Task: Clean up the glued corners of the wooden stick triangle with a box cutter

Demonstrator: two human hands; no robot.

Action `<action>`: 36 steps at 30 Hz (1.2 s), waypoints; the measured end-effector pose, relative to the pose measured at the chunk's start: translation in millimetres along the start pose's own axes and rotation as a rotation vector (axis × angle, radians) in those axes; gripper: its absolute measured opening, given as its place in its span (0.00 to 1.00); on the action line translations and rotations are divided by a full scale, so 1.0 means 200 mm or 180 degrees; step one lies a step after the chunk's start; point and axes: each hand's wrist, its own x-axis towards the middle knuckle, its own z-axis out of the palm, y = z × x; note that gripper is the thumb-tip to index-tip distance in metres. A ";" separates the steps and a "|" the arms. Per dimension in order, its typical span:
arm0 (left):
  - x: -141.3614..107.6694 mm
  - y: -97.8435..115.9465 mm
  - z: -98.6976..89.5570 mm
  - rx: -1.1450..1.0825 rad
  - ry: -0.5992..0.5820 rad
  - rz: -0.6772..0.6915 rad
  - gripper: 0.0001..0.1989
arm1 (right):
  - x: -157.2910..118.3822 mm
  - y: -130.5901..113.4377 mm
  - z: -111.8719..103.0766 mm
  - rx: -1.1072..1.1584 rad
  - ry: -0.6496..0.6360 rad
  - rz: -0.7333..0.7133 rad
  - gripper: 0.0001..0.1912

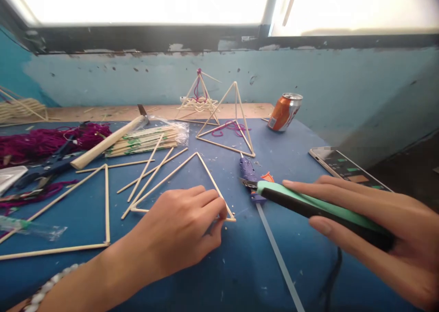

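My right hand (387, 225) grips a box cutter (322, 211) with a mint-green and black handle, its short blade pointing left. My left hand (192, 225) pinches the near edge of a flat triangle of wooden sticks (212, 179), close to its right corner. Part of that edge is hidden under my fingers. Just beyond the blade lies a small purple glue gun (247, 169), with a long translucent glue stick (277, 252) running from its back toward me. Several loose wooden sticks (151, 175) cross beside the triangle's left side.
Two stick pyramids (236, 115) (206, 90) stand at the back. A tilted orange can (284, 112) and a phone (350, 168) are on the right. Left lie a wooden-handled hammer (109, 140), packaged sticks (147, 138), purple yarn (51, 143) and another stick frame (107, 207).
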 end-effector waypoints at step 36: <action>-0.08 -0.22 -0.16 -0.0227 -0.0649 0.0105 0.05 | 0.57 0.10 0.24 -0.0149 -0.0249 -0.0319 0.17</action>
